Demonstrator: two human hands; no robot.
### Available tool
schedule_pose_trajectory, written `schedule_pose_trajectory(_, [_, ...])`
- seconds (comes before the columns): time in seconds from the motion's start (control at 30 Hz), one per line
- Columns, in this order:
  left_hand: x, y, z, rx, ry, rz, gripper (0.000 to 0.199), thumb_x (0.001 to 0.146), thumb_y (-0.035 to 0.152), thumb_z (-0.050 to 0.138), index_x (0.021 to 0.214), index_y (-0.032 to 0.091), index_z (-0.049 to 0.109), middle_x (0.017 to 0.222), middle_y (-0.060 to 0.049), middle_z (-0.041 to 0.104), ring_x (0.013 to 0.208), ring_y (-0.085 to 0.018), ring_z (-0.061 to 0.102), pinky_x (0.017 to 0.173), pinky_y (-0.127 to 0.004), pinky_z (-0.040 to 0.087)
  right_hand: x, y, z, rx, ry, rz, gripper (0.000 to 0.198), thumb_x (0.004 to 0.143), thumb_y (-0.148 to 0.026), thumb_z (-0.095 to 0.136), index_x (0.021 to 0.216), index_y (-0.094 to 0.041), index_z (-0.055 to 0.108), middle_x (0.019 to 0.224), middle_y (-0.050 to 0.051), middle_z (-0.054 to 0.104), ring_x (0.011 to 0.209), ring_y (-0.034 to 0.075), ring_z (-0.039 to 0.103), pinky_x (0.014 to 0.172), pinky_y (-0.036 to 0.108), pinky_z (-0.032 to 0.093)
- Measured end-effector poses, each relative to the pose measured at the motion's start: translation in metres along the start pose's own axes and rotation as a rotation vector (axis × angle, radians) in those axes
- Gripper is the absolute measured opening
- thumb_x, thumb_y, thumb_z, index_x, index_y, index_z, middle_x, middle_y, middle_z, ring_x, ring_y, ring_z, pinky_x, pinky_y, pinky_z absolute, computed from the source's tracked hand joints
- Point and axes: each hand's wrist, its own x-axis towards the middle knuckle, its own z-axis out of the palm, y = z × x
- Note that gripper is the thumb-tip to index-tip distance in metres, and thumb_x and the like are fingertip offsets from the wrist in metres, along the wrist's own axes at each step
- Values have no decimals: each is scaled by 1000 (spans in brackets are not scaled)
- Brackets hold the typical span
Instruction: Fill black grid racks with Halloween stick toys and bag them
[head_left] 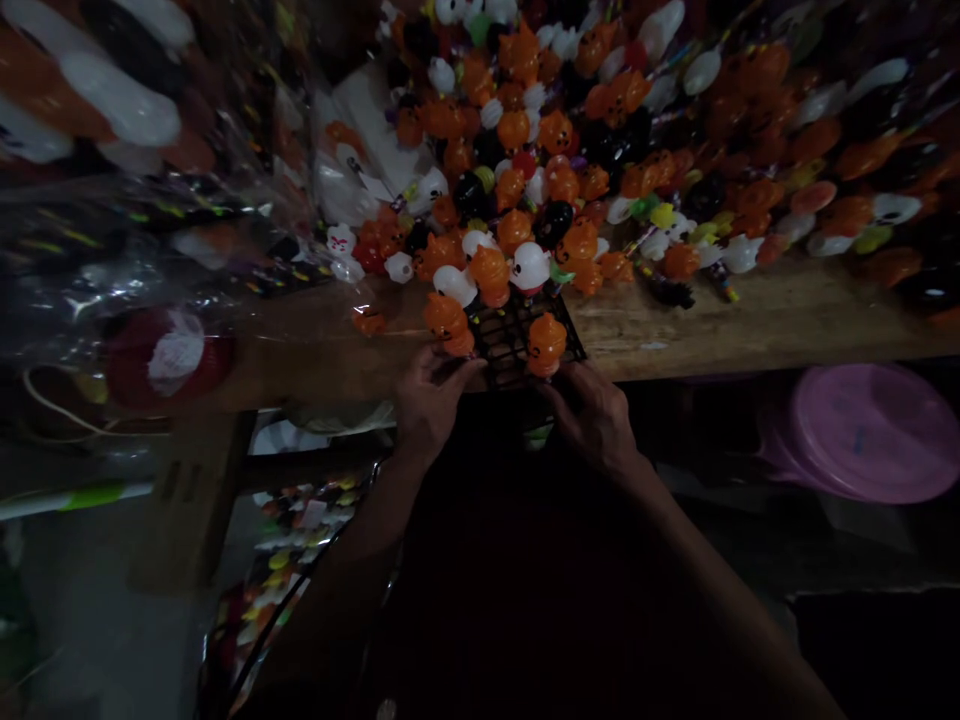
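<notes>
Our left hand [429, 400] sits just below the centre of the frame, fingers curled narrow against the near left corner of the black plastic grid tray [517, 345], fingertips touching an orange pumpkin-shaped plastic toy [448, 322] standing there. Our right hand [592, 412] closes on the tray's near right corner, thumb beside a second orange pumpkin toy [546, 343] (whether it pinches the toy or only the rim, we cannot tell in this dim light). To do this well, we judge we should keep both corners level so the standing toys do not topple. The tray rests at the near edge of the worn wooden table [750, 320], with the heap of orange, white and black toys [540, 160] piled across the upper centre.
</notes>
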Motion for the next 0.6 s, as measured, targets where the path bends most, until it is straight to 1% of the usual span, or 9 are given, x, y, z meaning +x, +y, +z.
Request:
schedule_pose_trajectory(0.13, [4, -1, -1, -76, -5, 35, 37, 64, 39, 92, 86, 19, 70, 87, -2, 77, 89, -20, 75, 91, -36, 62, -1, -1, 0, 2, -13, -5, 20, 100, -35, 59, 108, -21, 70, 93, 7, 74, 84, 21, 68, 79, 34, 56])
schedule_pose_trajectory(0.27, [9, -8, 3, -89, 14, 59, 37, 65, 47, 90, 82, 19, 73, 88, -5, 77, 93, -24, 75, 96, -42, 62, -1, -1, 1, -2, 24, -65, 17, 100, -30, 60, 110, -19, 69, 93, 7, 74, 83, 20, 68, 77, 32, 55])
schedule_pose_trajectory(0.4, [13, -18, 8, -67, 31, 85, 41, 65, 52, 89, 84, 18, 76, 90, -7, 79, 92, -27, 76, 98, -46, 62, -1, -1, 1, -4, 44, -95, 13, 100, -28, 61, 108, -20, 68, 90, 6, 74, 81, 20, 67, 74, 32, 55])
schedule_pose_trajectory(0.5, [14, -23, 8, -23, 0, 73, 39, 67, 50, 88, 88, 19, 78, 94, -7, 80, 97, -27, 76, 102, -47, 61, -1, -2, 0, 13, 40, -77, 14, 100, -29, 60, 109, -21, 68, 93, 7, 74, 82, 20, 67, 76, 33, 56])
schedule_pose_trajectory(0.6, [16, -25, 7, 12, -35, 68, 42, 68, 55, 87, 90, 19, 79, 96, -7, 80, 97, -27, 77, 100, -46, 62, -2, -2, 1, 23, 43, -70, 15, 100, -28, 61, 111, -21, 68, 93, 6, 74, 82, 20, 68, 76, 33, 57])
